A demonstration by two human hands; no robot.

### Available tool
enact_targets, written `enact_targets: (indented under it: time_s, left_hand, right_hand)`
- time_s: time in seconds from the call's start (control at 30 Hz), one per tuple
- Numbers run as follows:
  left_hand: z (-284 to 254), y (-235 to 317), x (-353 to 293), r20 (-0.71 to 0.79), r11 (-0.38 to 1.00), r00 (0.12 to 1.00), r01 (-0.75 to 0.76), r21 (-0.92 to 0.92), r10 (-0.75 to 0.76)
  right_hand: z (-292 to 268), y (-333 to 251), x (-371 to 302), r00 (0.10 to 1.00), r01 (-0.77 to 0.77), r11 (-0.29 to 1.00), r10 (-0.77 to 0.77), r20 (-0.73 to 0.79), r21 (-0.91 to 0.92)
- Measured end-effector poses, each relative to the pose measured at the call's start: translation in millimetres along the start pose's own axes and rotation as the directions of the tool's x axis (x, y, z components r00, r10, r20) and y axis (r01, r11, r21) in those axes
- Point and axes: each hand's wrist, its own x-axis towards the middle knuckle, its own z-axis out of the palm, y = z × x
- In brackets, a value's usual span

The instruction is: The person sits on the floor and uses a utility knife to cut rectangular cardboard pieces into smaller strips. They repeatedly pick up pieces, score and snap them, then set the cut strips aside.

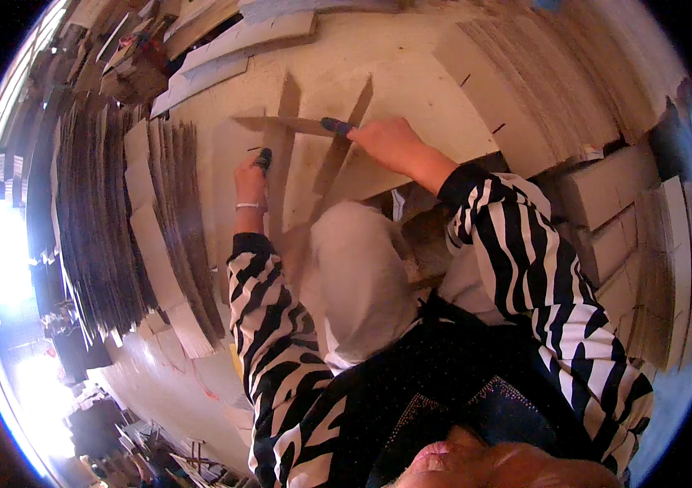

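Pinching a cardboard strip with right hand near one o'clock; with left hand near ten, cannot tell whether gripping.

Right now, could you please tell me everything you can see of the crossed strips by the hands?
The strips look like thin brown cardboard: two long ones run from near to far, and a third crosses them. All are over a pale surface. The right hand grips the third's right end; whether the left hand touches them or they interlock is unclear.
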Motion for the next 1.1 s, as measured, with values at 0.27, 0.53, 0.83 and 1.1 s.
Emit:
enact_targets:
  time_s: [0.27,0.53,0.83,1.1]
  left_hand:
    - [-47,-18,-1,0.012,0.710,0.926,-0.297,0.638,0.377]
    - [-62,-68,-49,-0.198,0.460,0.970,0.242,0.854,-0.142]
    - [-94,-105,-29,-0.179,0.571,0.975,0.075,0.817,0.128]
    - [-23,-34,-167,-0.299,0.768,0.954,-0.195,-0.610,0.005]
  right_hand:
    - [-22,51,2,0.963,-0.260,0.965,0.262,0.070,-0.036]
    - [-71,101,-57,0.848,-0.530,0.845,0.528,0.041,0.069]
    - [-84,125,-210,0.783,-0.611,0.624,0.566,-0.258,-0.487]
    - [-118,127,-166,0.672,-0.661,0.750,0.597,-0.437,0.009]
